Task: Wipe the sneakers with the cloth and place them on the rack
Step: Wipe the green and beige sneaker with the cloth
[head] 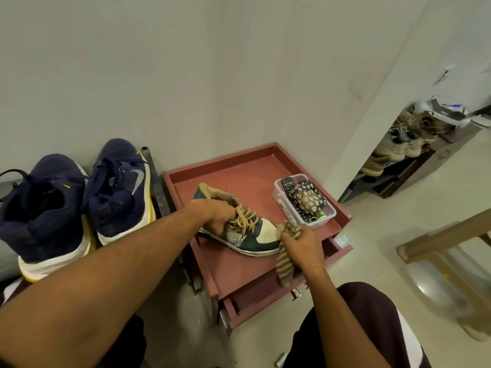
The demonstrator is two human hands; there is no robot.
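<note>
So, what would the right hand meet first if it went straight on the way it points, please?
Most likely the cream toe of the green sneaker, which the striped cloth in the right hand seems to touch; depth is unclear.

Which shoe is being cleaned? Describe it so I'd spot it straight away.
Find the reddish cabinet top in the wall corner. The sneaker rests on it, the left hand gripping it by the laces, the right hand holding a striped cloth at its toe. Unlike the navy pair on the left, it is dark green with a cream toe.
</note>
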